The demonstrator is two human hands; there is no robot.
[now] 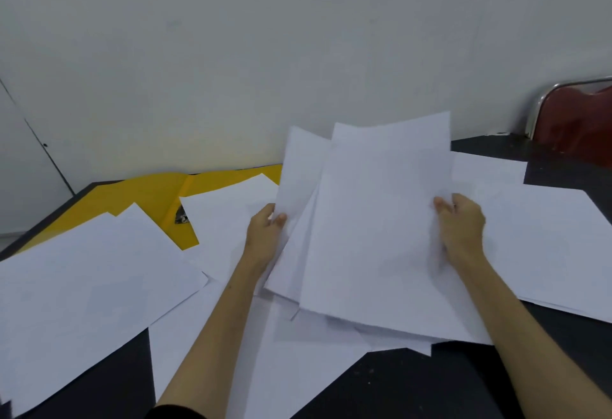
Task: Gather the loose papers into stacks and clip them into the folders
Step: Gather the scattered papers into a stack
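Head view. Gathering step in hand, clipping not yet begun. Left hand point(265, 236) clenched on the left edge of a fanned bundle of papers point(374, 236), thumb on top, fingers hidden beneath. Right hand point(463, 229) grasping the same bundle at its right edge, fingers curled over the top sheet. Bundle raised and tilted between the two grips, lower edge near or on the loose sheets below; contact hard to tell. Sheets in the bundle splayed, corners out of line, far edges uneven.

More loose sheets point(82, 279) lying left of the left grip, overlapping at odd angles. Another spread point(546, 236) right of the right grip, flat on the desk point(414, 382). Yellow folder point(145, 200) open beyond and left of the left grip, partly buried under paper; a small dark metal clip point(181, 216) showing on its fold.

Next move, by judgement: squaring needed, probably by tapping the lower edge on the desk, then carrying toward the folder, which wants clearing first.

Paper plain white, thin, matte, limp where unsupported; likely to slide sheet on sheet. Folder thin card, smooth, creased at the spine. Desk dark, flat, faintly speckled.
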